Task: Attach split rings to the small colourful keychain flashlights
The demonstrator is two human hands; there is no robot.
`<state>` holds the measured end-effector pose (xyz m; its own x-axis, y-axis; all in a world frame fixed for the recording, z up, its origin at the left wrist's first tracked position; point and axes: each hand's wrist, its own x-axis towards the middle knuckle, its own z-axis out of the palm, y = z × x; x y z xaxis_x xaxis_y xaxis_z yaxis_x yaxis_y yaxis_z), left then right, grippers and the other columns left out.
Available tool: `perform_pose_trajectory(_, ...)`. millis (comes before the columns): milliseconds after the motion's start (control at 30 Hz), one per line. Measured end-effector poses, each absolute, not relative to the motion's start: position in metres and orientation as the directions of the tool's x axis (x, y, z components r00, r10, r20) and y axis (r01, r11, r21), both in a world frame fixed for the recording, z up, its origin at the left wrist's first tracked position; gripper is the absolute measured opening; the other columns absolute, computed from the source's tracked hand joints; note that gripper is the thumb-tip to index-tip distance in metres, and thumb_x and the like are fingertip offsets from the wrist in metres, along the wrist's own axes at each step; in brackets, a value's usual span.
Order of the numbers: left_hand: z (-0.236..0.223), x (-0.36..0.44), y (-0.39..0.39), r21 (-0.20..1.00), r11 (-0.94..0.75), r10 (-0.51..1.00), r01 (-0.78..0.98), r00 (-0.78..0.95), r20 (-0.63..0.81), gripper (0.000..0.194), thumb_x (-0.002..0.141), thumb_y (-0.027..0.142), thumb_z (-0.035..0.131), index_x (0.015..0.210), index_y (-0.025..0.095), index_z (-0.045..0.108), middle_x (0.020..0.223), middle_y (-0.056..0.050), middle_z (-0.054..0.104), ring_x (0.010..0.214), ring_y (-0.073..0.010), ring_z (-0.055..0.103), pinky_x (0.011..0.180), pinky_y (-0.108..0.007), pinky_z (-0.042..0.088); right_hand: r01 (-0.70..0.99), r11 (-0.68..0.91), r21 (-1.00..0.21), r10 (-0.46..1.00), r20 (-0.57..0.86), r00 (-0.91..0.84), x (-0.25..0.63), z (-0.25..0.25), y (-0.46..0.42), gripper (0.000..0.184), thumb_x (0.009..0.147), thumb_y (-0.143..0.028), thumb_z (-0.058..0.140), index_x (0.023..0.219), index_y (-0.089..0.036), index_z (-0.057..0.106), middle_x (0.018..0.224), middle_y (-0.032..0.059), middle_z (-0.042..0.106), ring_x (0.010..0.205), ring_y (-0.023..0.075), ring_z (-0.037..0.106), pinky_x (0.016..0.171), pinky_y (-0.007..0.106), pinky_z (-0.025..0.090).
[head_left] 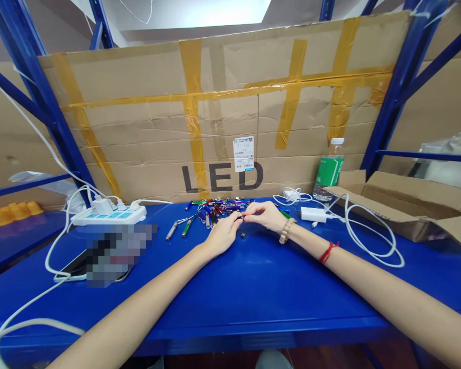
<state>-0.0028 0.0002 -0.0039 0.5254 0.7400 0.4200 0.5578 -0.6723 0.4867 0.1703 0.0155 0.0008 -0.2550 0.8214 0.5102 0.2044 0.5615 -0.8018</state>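
At the far left, yellow, lumpy objects (13,214) sit beyond a blue post (57,123). Next comes a white power strip (106,217) with plugs and white cables, and in front of it a dark flat device (75,264), partly blurred out, lies on the blue desk (230,292). Further right, a silver tube (171,230) and a green tube (186,228) lie near each other, just left of a loose pile of small coloured tubes (217,209). In front of the pile is the left hand (223,234), its fingers drawn together on a small piece (241,217), too small to make out. A loose silver bit (243,235) lies on the desk just below that piece. The right hand (268,216) meets the left from the other side, thumb and fingers pinched on the same piece; a beaded bracelet (287,230) and a red string (328,252) circle its wrist and forearm. Beyond are a white charger (313,214), an upright green-labelled bottle (328,171) and, rightmost, an open cardboard box (392,225).
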Motion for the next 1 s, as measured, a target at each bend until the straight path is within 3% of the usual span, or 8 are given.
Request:
perform_pose_trajectory(233,-0.003,-0.004,-0.005,0.511,-0.670,0.741,0.539,0.532,0.410,0.014,0.086,0.028,0.033,0.090,0.021,0.044,0.067,0.002,0.055,0.061,-0.0135,0.052,0.059,-0.024,0.038,0.253,0.508,-0.824,0.855,0.445,-0.266,0.171,0.001,0.013,0.031,0.052,-0.045,0.071,0.058,-0.015,0.063,0.064,0.0015,0.062,0.060,0.0118,0.054,0.061,0.026,0.043)
perform_pose_trajectory(467,-0.002,-0.003,-0.004,0.499,-0.717,0.695,0.488,0.555,0.456,0.006,0.083,0.022,0.037,0.085,0.021,0.043,0.083,-0.001,0.062,0.073,-0.0152,0.058,0.065,-0.025,0.042,0.321,0.378,-0.868,0.916,0.299,-0.268,0.154,-0.002,0.003,0.048,0.056,-0.054,0.065,0.038,-0.016,0.041,0.045,-0.0038,0.046,0.046,0.0064,0.041,0.048,0.022,0.033)
perform_pose_trajectory(600,-0.003,0.000,-0.001,0.513,-0.727,0.685,0.457,0.543,0.486,0.007,0.082,0.018,0.036,0.084,0.021,0.042,0.083,-0.001,0.062,0.076,-0.0151,0.059,0.069,-0.026,0.044,0.339,0.373,-0.864,0.924,0.310,-0.225,0.145,-0.005,0.001,0.047,0.059,-0.057,0.061,0.043,-0.016,0.046,0.043,-0.0040,0.046,0.042,0.0058,0.037,0.045,0.022,0.030)
perform_pose_trajectory(833,-0.006,0.002,0.005,0.548,-0.681,0.732,0.486,0.467,0.496,0.008,0.081,0.019,0.039,0.087,0.021,0.044,0.086,-0.002,0.063,0.080,-0.0165,0.060,0.073,-0.028,0.045,0.555,0.409,-0.724,0.910,0.366,-0.194,0.147,-0.002,-0.003,0.053,0.076,-0.061,0.039,0.051,-0.017,0.055,0.047,-0.0004,0.053,0.047,0.0105,0.048,0.051,0.024,0.034)
perform_pose_trajectory(1000,-0.008,0.002,0.007,0.568,-0.672,0.741,0.475,0.438,0.509,0.010,0.083,0.025,0.040,0.089,0.022,0.047,0.086,-0.001,0.063,0.082,-0.0161,0.059,0.076,-0.028,0.044,0.698,0.378,-0.609,0.906,0.399,-0.142,0.146,0.004,-0.010,0.059,0.089,-0.048,0.020,0.058,-0.018,0.060,0.051,0.0012,0.057,0.055,0.0129,0.054,0.059,0.025,0.034)
